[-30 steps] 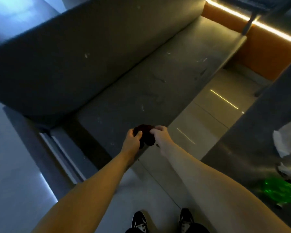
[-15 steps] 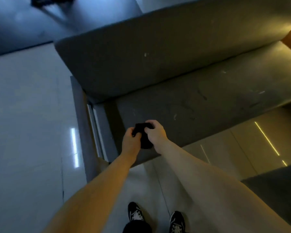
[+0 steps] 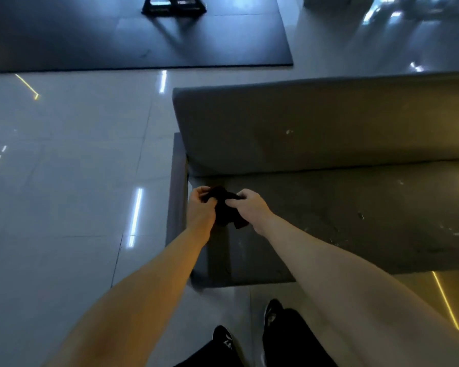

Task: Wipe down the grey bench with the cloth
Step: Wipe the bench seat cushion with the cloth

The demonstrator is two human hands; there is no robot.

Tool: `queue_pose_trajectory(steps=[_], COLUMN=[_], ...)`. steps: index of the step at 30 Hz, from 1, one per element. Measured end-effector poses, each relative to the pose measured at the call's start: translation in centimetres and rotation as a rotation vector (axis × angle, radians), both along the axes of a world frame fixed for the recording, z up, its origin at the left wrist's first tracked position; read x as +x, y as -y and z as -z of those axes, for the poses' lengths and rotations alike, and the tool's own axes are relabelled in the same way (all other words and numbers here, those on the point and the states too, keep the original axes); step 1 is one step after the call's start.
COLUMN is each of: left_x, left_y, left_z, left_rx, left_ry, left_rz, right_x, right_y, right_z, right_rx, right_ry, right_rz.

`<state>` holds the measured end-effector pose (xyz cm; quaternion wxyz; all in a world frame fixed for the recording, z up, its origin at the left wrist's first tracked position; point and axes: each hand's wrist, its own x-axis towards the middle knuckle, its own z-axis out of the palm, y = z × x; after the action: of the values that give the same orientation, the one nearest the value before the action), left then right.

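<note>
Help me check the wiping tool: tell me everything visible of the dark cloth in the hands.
The near-black soft fabric cloth is bunched. The left hand grips its left part, the right hand pinches its right; a corner hangs below. It is over the left end of the grey bench; seat contact is unclear.

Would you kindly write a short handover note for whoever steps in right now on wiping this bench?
Hands: the left hand pinches one side of the dark cloth, and the right hand grips the other. The cloth is bunched between them.
Position: the cloth is over the left end of the grey bench seat; contact with it is unclear.
Done: no wiped area is evident. Pale specks show on the seat, and one on the backrest.
Left: probably spread the cloth, then wipe the seat and backrest.
</note>
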<state>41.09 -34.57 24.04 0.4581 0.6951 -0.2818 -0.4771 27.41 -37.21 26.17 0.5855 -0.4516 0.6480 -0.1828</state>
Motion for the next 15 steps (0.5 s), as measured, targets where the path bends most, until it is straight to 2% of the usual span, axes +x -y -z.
queue_pose_trajectory(steps=[7,12,15], left_x=[2.0,0.8,-1.0], left_y=[1.7,1.5,1.1], left_z=[0.7,1.4,2.4], left_rx=[0.093,0.168,0.117], left_ry=[0.103,0.254,0.062], left_rz=[-0.225,-0.459,-0.571], right_x=[3.7,4.8,4.6], right_y=[4.7,7.1,7.4], right_z=[-1.7,-0.8,0.0], right_rx=[0.030,0.172,0.256], right_ry=[0.121,0.236,0.293], right_rz=[-0.151,-0.282,-0.376])
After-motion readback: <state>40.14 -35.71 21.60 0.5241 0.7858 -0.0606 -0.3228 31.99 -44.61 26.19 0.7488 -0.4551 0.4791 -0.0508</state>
